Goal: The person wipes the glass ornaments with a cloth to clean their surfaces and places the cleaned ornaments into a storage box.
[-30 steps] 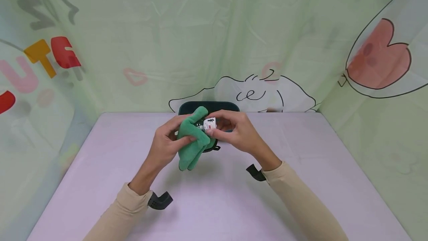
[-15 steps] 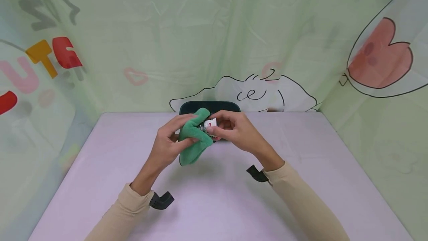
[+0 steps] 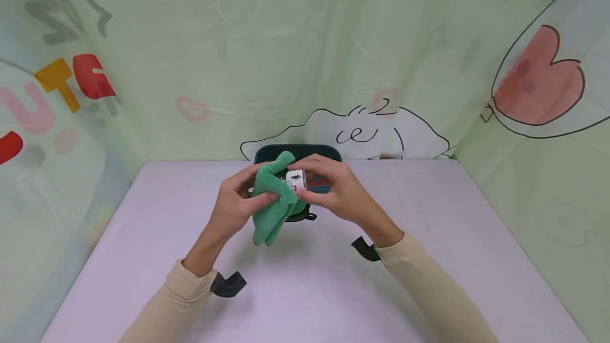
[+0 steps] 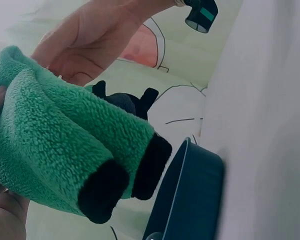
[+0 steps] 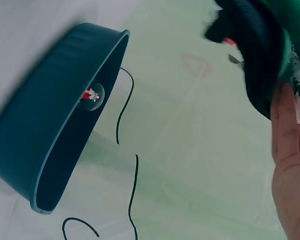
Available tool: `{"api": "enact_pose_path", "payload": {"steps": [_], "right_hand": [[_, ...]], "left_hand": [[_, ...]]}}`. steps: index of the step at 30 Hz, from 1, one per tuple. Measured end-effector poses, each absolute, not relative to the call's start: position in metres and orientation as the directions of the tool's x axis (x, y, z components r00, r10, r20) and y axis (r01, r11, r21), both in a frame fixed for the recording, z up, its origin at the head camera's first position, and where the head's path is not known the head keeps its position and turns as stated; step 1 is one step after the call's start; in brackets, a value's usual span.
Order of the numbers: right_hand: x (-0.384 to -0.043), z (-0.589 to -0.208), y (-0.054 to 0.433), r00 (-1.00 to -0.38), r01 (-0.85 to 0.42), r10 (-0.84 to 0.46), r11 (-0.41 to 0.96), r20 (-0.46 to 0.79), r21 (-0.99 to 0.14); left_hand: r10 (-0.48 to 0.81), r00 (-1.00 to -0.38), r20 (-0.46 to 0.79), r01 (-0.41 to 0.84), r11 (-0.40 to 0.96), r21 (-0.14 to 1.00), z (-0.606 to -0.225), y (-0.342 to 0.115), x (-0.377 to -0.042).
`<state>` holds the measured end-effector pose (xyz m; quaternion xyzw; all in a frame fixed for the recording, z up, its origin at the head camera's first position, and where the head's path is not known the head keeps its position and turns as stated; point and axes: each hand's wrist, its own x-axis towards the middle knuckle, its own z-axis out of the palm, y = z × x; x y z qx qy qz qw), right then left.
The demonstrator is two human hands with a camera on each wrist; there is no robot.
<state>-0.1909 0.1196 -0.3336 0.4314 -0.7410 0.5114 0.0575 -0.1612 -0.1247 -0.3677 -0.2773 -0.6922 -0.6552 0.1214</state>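
Note:
In the head view my left hand (image 3: 233,197) grips a green plush piece (image 3: 271,221), its thumb across the front and the other fingers behind. The left wrist view shows thick fuzzy folds of the green plush (image 4: 50,130) ending in black tips (image 4: 104,192). My right hand (image 3: 340,189) pinches a small white printed cylinder (image 3: 296,180) between thumb and fingers, against the plush. Part of the cylinder is hidden by the plush. At the right wrist view's edge, the dark side of the plush (image 5: 262,55) hangs beside my fingers (image 5: 287,130).
A dark teal tub (image 3: 297,150) stands behind my hands, against the patterned curtain (image 3: 229,68). Inside it, the right wrist view shows a clear ball with a red and white figure (image 5: 91,95). A pale lilac cover lies on the table (image 3: 305,290).
The white cylinder has turned between my right fingers, so its print shows differently. The lower part of the plush swung up, then back down. Both hands stay in nearly the same place.

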Motion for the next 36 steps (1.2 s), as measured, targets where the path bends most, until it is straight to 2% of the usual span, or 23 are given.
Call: {"api": "enact_pose_path", "payload": {"steps": [9,18,21,24,26,31,36], "right_hand": [[-0.198,-0.342,0.117,-0.410,-0.894,-0.582,0.107,0.702,-0.434],[-0.204,-0.343,0.116,-0.242,-0.964,-0.619,0.067,0.747,-0.257],[-0.206,-0.342,0.117,-0.213,-0.971,-0.629,0.054,0.747,-0.232],[-0.207,-0.341,0.119,-0.223,-0.969,-0.631,0.059,0.743,-0.240],[-0.206,-0.341,0.120,-0.257,-0.960,-0.624,0.077,0.738,-0.269],[-0.204,-0.342,0.119,-0.387,-0.910,-0.592,0.121,0.708,-0.396],[-0.200,-0.341,0.120,-0.513,-0.818,-0.587,0.112,0.627,-0.564]], "left_hand": [[0.192,-0.875,0.445,0.450,-0.021,0.893,-0.366,-0.125,-0.160],[0.167,-0.920,0.354,0.362,0.024,0.932,-0.365,-0.127,-0.161],[0.169,-0.926,0.339,0.348,0.028,0.937,-0.365,-0.127,-0.162],[0.177,-0.926,0.334,0.343,0.021,0.939,-0.365,-0.125,-0.162],[0.185,-0.923,0.337,0.345,0.008,0.939,-0.365,-0.124,-0.163],[0.204,-0.910,0.360,0.365,-0.012,0.931,-0.364,-0.123,-0.164],[0.208,-0.900,0.384,0.390,-0.012,0.921,-0.366,-0.123,-0.163]]}}
